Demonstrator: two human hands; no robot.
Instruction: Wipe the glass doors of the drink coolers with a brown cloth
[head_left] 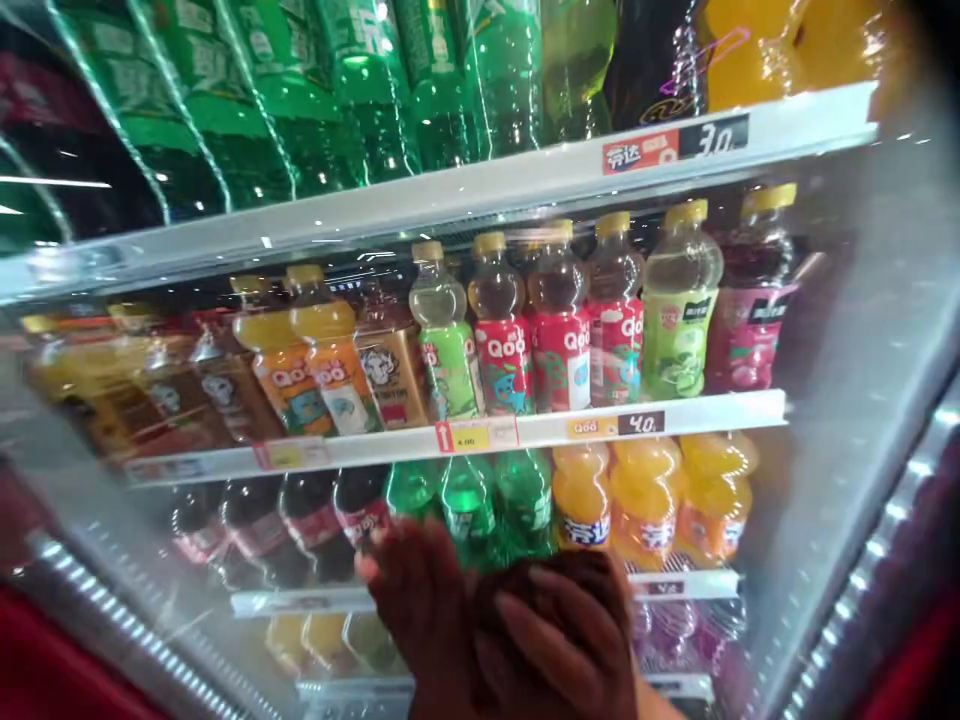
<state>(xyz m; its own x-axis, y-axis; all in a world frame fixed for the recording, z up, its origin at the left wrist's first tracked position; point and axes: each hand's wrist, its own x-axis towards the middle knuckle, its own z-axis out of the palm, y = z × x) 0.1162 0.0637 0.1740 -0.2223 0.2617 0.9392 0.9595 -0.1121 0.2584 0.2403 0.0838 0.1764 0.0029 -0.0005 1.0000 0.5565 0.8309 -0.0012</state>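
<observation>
Both hands are low in the middle of the view, close together, dark and blurred against the lit shelves. My left hand is raised with its fingers bunched, its tips in front of the green bottles on the lower shelf. Beside it on the right, my right hand has its fingers curled and pressed together around something dark that I cannot make out. Whatever my left hand holds is hidden too. Just above the hands stand green bottles and orange bottles.
A glass-fronted drinks cooler fills the view. Its middle shelf bears yellow-capped juice bottles and brown square bottles. Large green bottles stand above; dark cola bottles are at lower left. Light strips line the sides.
</observation>
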